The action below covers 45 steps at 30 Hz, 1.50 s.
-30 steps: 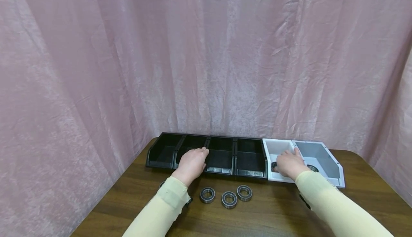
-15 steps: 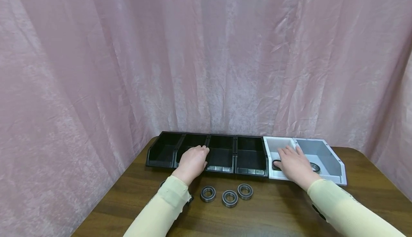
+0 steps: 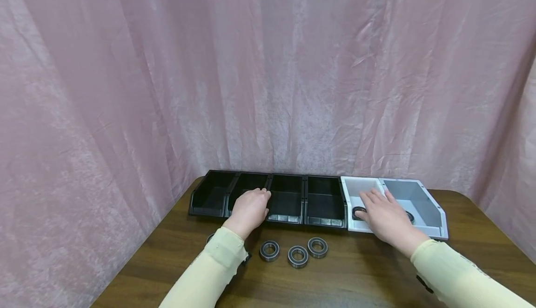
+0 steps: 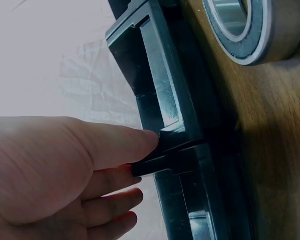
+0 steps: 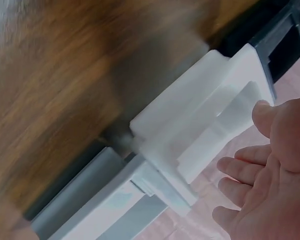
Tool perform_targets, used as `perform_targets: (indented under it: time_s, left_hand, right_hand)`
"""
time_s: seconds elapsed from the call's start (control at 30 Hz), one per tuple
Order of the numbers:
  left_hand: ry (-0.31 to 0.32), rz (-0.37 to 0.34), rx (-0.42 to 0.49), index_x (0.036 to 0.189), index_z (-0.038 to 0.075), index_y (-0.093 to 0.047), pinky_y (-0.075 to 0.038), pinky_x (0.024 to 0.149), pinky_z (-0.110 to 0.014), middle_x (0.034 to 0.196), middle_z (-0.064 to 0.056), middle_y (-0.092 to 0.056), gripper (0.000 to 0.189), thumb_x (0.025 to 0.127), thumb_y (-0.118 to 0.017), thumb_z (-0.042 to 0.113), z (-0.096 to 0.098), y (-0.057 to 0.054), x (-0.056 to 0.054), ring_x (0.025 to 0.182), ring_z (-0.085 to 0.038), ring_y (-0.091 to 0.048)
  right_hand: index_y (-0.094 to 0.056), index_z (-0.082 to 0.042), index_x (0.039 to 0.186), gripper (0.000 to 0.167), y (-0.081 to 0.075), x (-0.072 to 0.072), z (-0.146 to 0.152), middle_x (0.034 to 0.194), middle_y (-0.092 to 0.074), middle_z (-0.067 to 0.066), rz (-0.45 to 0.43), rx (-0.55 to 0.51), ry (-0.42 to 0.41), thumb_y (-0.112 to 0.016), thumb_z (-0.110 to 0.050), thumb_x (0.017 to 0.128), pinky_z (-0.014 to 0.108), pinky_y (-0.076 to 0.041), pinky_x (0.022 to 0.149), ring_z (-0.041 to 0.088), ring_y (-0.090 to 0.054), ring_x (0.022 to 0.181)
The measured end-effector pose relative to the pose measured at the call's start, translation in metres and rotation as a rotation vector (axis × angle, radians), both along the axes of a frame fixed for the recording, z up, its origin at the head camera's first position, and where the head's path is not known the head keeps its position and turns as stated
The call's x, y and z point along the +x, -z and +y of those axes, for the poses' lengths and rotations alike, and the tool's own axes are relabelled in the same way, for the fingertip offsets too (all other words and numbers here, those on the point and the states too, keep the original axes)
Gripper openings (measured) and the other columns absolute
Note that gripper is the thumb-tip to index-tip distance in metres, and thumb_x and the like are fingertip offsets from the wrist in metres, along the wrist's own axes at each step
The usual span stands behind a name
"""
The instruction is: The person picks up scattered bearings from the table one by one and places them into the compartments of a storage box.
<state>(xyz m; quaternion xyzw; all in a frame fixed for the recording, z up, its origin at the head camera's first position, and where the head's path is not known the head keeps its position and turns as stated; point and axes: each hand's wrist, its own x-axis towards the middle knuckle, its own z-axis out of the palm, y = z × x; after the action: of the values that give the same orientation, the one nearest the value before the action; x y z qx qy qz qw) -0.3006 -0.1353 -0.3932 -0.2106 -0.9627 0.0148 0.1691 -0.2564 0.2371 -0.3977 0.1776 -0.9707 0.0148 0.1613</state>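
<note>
My left hand (image 3: 250,210) is at the partition between two middle black bins. In the left wrist view its thumb and forefinger pinch the black bin's wall (image 4: 165,163). My right hand (image 3: 383,215) hovers over the white bin (image 3: 358,225), fingers spread and nothing in them. One ball bearing (image 3: 358,213) lies inside that bin, partly hidden by the thumb. Another bearing (image 3: 411,216) sits in the grey bin (image 3: 406,190), half covered by the right hand. Right wrist view: fingers apart beside the white bin (image 5: 210,125).
On the wooden table (image 3: 343,280), in front of the bins, lie a left bearing (image 3: 269,251), a middle bearing (image 3: 298,257) and a right bearing (image 3: 318,247). One more bearing (image 3: 210,237) peeks out behind the left sleeve. Pink curtain (image 3: 268,75) hangs behind the bins.
The right hand has let go of the bearing in the white bin, straightened its fingers and drawn slightly to the right. The left hand has stayed put.
</note>
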Motion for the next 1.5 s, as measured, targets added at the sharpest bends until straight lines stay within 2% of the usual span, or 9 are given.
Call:
perform_targets:
  time_s: [0.3,0.6,1.2,1.5]
  left_hand:
    - [-0.003,-0.010,0.005,0.137,0.007,-0.076,-0.060,0.106,-0.045,0.142,-0.015,-0.073,0.046,0.095,-0.090,0.020,-0.001,0.003,-0.001,0.124,-0.032,-0.073]
    - [0.000,-0.012,0.016,0.138,0.006,-0.076,-0.060,0.107,-0.045,0.143,-0.015,-0.073,0.047,0.096,-0.089,0.020,-0.001,0.002,0.000,0.125,-0.032,-0.073]
    - [-0.015,-0.057,0.017,0.143,0.006,-0.073,-0.057,0.111,-0.045,0.148,-0.014,-0.070,0.050,0.097,-0.088,0.021,0.000,0.000,0.002,0.132,-0.031,-0.070]
    - [-0.009,-0.048,0.018,0.142,0.006,-0.073,-0.058,0.110,-0.044,0.147,-0.015,-0.070,0.050,0.097,-0.088,0.020,-0.001,0.000,0.002,0.130,-0.031,-0.071]
  right_hand:
    - [-0.062,0.010,0.147,0.062,0.002,0.014,-0.010,0.149,-0.062,0.031,0.023,-0.016,-0.044,-0.073,-0.037,0.107,0.070,-0.036,0.123,0.052,-0.053,0.145]
    - [-0.064,0.008,0.146,0.064,0.005,0.026,-0.018,0.148,-0.065,0.027,0.084,-0.021,-0.143,-0.076,-0.038,0.104,0.068,-0.039,0.122,0.048,-0.058,0.143]
    - [-0.062,0.004,0.150,0.066,0.005,0.041,-0.040,0.155,-0.061,0.023,0.063,-0.013,-0.238,-0.078,-0.040,0.103,0.063,-0.041,0.122,0.044,-0.055,0.147]
    - [-0.062,0.002,0.151,0.066,0.007,0.049,-0.052,0.156,-0.061,0.021,0.038,0.019,-0.283,-0.076,-0.042,0.104,0.062,-0.040,0.124,0.043,-0.055,0.148]
